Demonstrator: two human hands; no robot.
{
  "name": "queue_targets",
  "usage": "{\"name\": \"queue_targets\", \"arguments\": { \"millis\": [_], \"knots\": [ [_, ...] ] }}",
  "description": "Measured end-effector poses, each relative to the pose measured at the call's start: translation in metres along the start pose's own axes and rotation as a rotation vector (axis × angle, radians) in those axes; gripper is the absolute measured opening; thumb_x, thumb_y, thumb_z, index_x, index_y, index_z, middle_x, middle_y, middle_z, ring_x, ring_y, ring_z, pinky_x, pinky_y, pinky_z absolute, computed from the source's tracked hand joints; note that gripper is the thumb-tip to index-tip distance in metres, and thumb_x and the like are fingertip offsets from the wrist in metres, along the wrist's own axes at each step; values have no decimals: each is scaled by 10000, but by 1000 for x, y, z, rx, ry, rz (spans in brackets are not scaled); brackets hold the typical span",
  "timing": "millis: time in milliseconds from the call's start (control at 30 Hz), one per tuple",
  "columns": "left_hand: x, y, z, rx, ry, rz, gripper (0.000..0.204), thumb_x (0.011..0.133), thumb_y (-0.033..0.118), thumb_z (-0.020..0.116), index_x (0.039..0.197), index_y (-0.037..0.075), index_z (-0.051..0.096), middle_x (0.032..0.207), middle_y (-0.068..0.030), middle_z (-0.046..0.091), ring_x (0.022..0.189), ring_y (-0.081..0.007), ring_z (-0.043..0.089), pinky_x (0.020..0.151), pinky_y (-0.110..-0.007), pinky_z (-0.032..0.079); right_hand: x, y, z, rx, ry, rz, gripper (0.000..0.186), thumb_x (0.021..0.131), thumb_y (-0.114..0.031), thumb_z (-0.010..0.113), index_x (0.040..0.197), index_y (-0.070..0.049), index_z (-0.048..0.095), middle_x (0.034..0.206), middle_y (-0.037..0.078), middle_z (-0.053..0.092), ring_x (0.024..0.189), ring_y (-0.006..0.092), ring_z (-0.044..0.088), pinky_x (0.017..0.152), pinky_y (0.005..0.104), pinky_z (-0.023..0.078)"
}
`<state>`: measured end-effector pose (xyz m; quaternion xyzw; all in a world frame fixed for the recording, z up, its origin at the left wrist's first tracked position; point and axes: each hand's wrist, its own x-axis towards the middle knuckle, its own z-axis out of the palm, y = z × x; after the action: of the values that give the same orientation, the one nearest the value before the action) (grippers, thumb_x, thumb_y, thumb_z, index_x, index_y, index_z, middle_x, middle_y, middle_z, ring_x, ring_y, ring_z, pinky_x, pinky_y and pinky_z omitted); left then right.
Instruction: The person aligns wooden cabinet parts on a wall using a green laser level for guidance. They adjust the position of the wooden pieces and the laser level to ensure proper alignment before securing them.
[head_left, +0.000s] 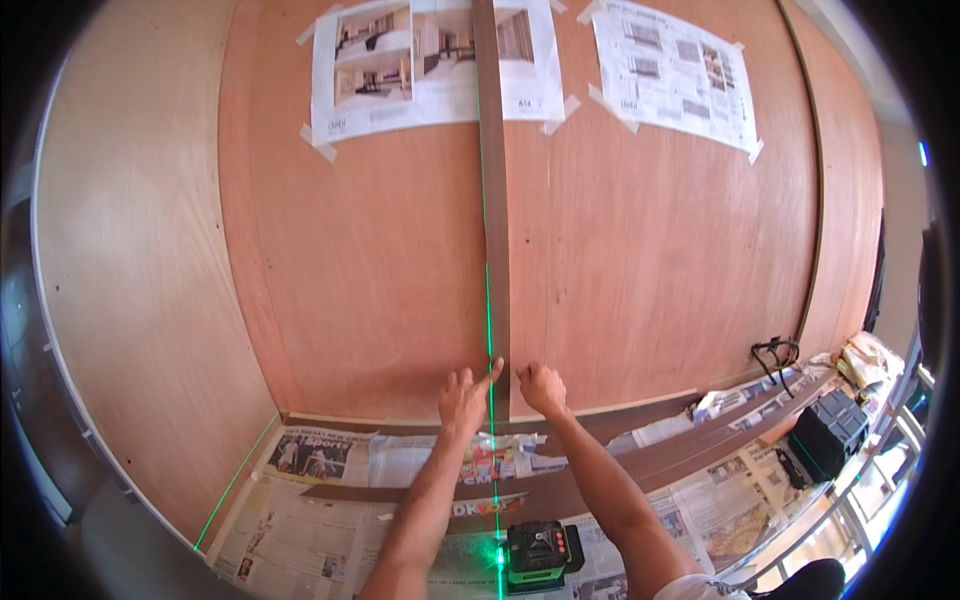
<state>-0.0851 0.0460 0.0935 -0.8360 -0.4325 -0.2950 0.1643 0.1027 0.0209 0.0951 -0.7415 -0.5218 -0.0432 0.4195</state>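
Note:
A long brown strip (pixel 497 300) stands upright against the plywood panel (pixel 380 250), with a green laser line running down along it. My left hand (pixel 463 402) is at the strip's lower left, its thumb stretched out onto the strip and its fingers apart near the panel. Just right of the strip is my right hand (pixel 542 390), closed with the fingers curled in; whatever it may hold is hidden. Below, between my forearms, a black laser level (pixel 540 552) sits on newspaper and gives off a bright green light.
Newspaper sheets (pixel 300 525) and brown boards (pixel 590 480) cover the ledge. At the right are a black case (pixel 832 432), a dark looped cable (pixel 776 358) and a crumpled plastic bag (pixel 868 362). Printed sheets (pixel 680 75) are taped above; a side panel (pixel 140 250) rises at left.

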Motion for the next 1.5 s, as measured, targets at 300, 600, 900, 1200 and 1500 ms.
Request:
{"name": "queue_targets", "arguments": {
  "millis": [300, 600, 900, 1200, 1500],
  "knots": [
    [-2, 0, -4, -28, 26, 2, 851, 918, 79, 652, 1577, 541, 380, 1094, -93, 627, 1034, -318, 632, 795, -488, 577, 1, 39, -18, 16, -43, 27, 346, 946, -397, 675, 1004, -62, 735, 788, 151, 766, 801, 339, 765, 794, 472, 591],
    [0, 2, -9, -53, -24, -10, 858, 915, 89, 661, 1581, 544, 370, 1107, -98, 632, 1042, -319, 636, 821, -489, 573, 7, 57, -18, 11, -74, 54, 286, 950, -346, 713, 1029, -72, 729, 745, 97, 766, 609, 226, 740, 662, 392, 593],
    [1, 1, -3, -52, -8, -12, 860, 918, 88, 650, 1587, 544, 357, 1098, -97, 637, 1038, -326, 641, 807, -499, 576, 8, 53, -20, 70, -141, 118, 326, 916, -366, 735, 1062, -74, 736, 954, 183, 765, 904, 362, 726, 823, 482, 581],
    [-4, 3, -4, -35, 19, 12, 908, 895, 69, 656, 1605, 529, 329, 1064, -108, 636, 990, -322, 653, 775, -483, 583, 2, 13, -35, 48, 51, -14, 348, 906, -350, 724, 1126, -82, 695, 969, 206, 768, 973, 429, 731, 845, 528, 574],
    [-5, -7, 30, 4, 135, 61, 900, 865, 39, 650, 1587, 500, 376, 996, -128, 626, 945, -349, 668, 689, -483, 611, -9, -7, -17, 118, 89, -190, 224, 892, -294, 751, 1003, -100, 734, 857, 186, 752, 866, 401, 740, 738, 505, 587]
  ]
}}
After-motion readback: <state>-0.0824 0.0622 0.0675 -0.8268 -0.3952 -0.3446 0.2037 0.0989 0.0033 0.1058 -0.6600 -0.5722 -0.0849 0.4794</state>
